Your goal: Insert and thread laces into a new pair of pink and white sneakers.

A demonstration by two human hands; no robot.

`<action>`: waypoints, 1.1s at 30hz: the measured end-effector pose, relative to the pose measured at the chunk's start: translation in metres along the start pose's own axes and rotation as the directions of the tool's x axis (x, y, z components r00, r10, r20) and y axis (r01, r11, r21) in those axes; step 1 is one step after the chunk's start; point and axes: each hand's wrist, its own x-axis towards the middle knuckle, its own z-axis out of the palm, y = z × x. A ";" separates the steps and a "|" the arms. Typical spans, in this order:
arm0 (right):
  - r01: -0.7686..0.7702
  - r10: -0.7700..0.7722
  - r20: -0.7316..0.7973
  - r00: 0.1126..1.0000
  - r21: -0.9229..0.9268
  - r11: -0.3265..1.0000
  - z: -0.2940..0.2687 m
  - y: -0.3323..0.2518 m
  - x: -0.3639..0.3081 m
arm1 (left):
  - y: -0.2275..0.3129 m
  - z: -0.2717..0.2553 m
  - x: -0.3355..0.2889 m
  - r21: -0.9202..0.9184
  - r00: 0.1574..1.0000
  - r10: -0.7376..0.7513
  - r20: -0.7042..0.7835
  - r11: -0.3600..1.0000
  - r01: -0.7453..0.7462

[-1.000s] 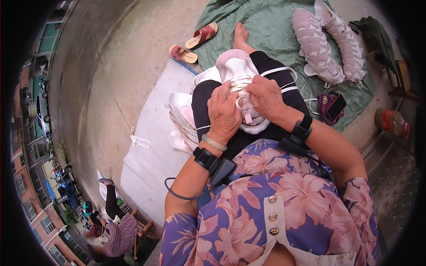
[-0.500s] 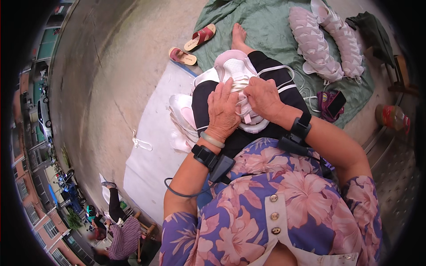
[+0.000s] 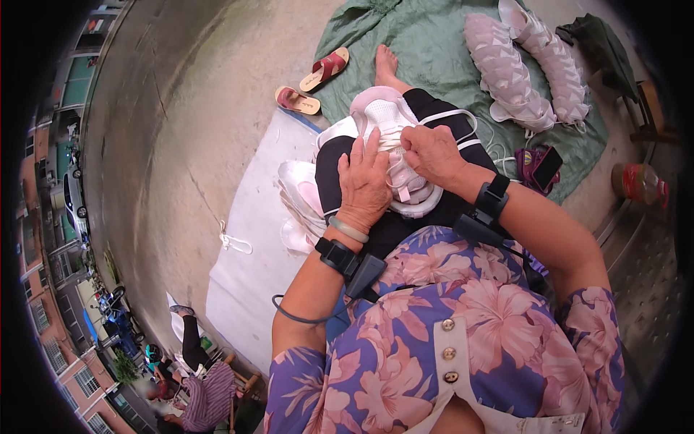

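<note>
A pink and white shoe upper (image 3: 382, 114) lies across my lap, its tongue and lacing rows facing up. My left hand (image 3: 363, 179) rests along the left side of it, fingers stretched out and slightly apart over the lacing. On the other side my right hand (image 3: 436, 155) is closed, thumb and forefinger pinched at the lace rows. A white shoelace (image 3: 473, 123) loops out from there to the right over my dark trouser leg. What exactly the right fingertips grip is partly hidden, but lace runs into them.
More shoe uppers (image 3: 298, 181) lie on a white sheet (image 3: 242, 282) at my left, near a loose lace (image 3: 236, 244). Two stacks of nested uppers (image 3: 499, 65) rest on a green cloth (image 3: 426, 43). Nearby are sandals (image 3: 325, 69), a phone (image 3: 547, 168), a plastic jug (image 3: 636, 182) and a seated person (image 3: 206, 394).
My left fingers have spread a little. The right hand has shifted slightly up and to the right at the lacing. The shoe upper stays in place on my lap.
</note>
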 end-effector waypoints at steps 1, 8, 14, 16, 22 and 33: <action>-0.044 0.045 0.048 0.998 -0.018 0.999 0.000 -0.001 0.002 | 0.001 0.001 0.000 0.001 1.000 -0.001 -0.003 1.000 0.001; -0.060 0.066 0.026 0.998 -0.173 0.983 0.013 -0.006 0.005 | -0.001 0.011 0.002 0.000 1.000 0.013 -0.014 1.000 -0.013; -0.010 0.011 0.007 1.000 -0.106 0.994 0.020 -0.001 -0.001 | -0.005 0.018 -0.001 -0.016 0.997 0.035 -0.066 0.999 -0.036; 0.033 -0.038 -0.054 0.998 -0.090 0.995 0.019 0.002 -0.003 | -0.004 0.014 -0.001 -0.026 0.997 0.042 -0.067 0.999 -0.044; -0.011 0.014 0.057 0.998 -0.052 0.999 0.013 0.004 0.004 | 0.000 0.012 -0.001 -0.175 0.991 -0.054 -0.119 0.984 0.033; -0.085 0.049 0.125 0.991 0.298 0.951 -0.008 0.010 -0.001 | -0.003 0.016 0.000 -0.541 0.970 -0.228 -0.090 0.829 0.145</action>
